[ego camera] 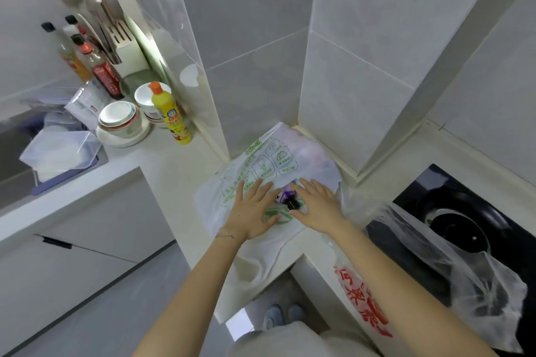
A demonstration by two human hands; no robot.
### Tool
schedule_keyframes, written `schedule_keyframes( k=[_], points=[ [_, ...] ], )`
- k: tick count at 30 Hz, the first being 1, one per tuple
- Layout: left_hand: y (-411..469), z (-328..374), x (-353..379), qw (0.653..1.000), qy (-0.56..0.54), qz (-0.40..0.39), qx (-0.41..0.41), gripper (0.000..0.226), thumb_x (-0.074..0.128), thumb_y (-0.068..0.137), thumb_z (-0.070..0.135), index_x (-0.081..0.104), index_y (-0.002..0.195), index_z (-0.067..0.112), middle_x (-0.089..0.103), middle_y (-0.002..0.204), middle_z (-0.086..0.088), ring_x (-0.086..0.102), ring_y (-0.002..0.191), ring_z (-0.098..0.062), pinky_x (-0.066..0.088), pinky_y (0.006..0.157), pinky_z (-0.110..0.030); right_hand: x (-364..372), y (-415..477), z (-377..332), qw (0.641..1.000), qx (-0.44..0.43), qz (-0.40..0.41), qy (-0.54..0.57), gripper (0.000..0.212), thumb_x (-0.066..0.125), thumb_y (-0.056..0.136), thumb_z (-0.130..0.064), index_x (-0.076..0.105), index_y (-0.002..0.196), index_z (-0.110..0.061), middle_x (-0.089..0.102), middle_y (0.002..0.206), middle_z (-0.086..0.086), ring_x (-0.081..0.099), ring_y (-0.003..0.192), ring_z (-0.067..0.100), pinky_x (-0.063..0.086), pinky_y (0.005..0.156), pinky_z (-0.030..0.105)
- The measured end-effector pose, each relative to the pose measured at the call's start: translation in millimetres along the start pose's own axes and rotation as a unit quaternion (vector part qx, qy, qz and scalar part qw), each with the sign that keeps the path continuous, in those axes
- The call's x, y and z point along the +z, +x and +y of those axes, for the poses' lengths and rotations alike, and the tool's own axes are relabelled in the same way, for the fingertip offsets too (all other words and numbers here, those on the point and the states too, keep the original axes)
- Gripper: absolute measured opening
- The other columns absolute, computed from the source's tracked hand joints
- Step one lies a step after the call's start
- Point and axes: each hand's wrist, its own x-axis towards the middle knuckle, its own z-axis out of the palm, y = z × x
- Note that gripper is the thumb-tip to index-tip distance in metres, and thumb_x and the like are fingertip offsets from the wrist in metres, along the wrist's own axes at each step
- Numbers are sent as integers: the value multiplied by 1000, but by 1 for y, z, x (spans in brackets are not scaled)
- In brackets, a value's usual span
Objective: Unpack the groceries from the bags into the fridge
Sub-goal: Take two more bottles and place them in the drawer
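Squarely between left hand (251, 211) and right hand (318, 206) lies a bottle (288, 197) — purple.

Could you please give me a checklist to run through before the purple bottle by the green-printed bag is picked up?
1. Left hand free: ok, open, flat on the green-printed bag.
2. Right hand free: ok, open beside the purple bottle.
3. Bottle clear of the bag's plastic: cannot tell.
4. Bag fully supported: not ok, its near edge hangs off the counter.
5. Fridge ready: cannot tell, not in view.
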Motion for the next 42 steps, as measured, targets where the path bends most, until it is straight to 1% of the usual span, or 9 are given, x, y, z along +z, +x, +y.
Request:
schedule_keyframes(
  k=[4, 8, 17, 22, 24, 26, 31, 37, 42],
  points=[
    [13, 1, 6, 998, -11, -25, -56, 91, 5, 74, 73, 10, 155, 30, 7, 163, 3, -8, 150, -22, -23, 112, -47, 5, 12, 7, 1000, 5, -29, -5, 77, 47, 92, -56, 10, 154, -29, 6, 162, 0, 3, 149, 26, 6, 120, 41],
    [27, 2, 11, 995, -6, -50, -88, 75, 35, 95, 62, 6, 155, 29, 1, 163, 0, -12, 149, -25, -19, 113, -50, 7, 23, 15, 998, 18, -53, -13, 80, 48, 91, -58, 6, 154, -32, 3, 162, 4, 0, 149, 28, 2, 119, 43],
    [49, -6, 24, 992, -6, -76, -98, 86, 48, 91, 59, -2, 155, 29, -9, 163, -3, -18, 148, -28, -18, 115, -49, 10, 44, 33, 997, 34, -68, 2, 84, 54, 87, -56, 10, 154, -30, -14, 161, 7, -16, 147, 28, -6, 117, 53],
    [63, -13, 23, 991, -11, -86, -106, 90, 52, 90, 59, -4, 154, 30, -10, 163, -2, -17, 148, -29, -14, 116, -49, 20, 46, 30, 999, 39, -23, -23, 81, 59, 85, -54, 23, 151, -24, -3, 161, 10, -9, 148, 28, -5, 116, 53],
    [66, -15, 24, 991, -13, -85, -107, 90, 54, 90, 56, -4, 154, 31, -9, 163, -2, -17, 148, -29, -12, 117, -49, 28, 42, 24, 997, 18, 53, -51, 71, 73, 73, -50, 51, 132, -18, 30, 149, 16, 17, 142, 30, 10, 114, 57],
    [67, -16, 25, 991, -16, -79, -106, 90, 55, 90, 54, -3, 154, 31, -9, 163, -2, -16, 148, -29, -12, 117, -49, 40, 41, 20, 992, 14, 111, -64, 57, 86, 52, -48, 69, 96, -16, 56, 118, 13, 37, 117, 29, 26, 102, 53],
    [54, -17, 30, 995, -59, -13, -84, 87, 59, 89, 51, 6, 155, 32, -1, 163, -2, -11, 150, -29, -13, 117, -47, 50, 40, 9, 986, 53, 125, -97, 45, 85, 48, -52, 66, 65, -16, 58, 98, 7, 39, 94, 25, 27, 77, 38],
    [28, -13, 40, 992, -78, 84, -57, 76, 72, 83, 28, 35, 150, 21, 24, 159, -8, 14, 148, -35, -1, 117, -49, 51, 47, 0, 984, 90, 94, -123, 52, 86, 47, -55, 66, 64, -10, 55, 88, 8, 37, 85, 25, 28, 70, 37],
    [14, -10, 44, 990, -95, 73, -75, 74, 65, 87, 22, 29, 152, 24, 17, 161, -1, 6, 150, -28, -3, 119, -47, 43, 49, -2, 993, 78, 50, -68, 49, 64, 79, -56, 66, 99, -11, 53, 109, 5, 45, 108, 26, 33, 90, 34]
  ],
)
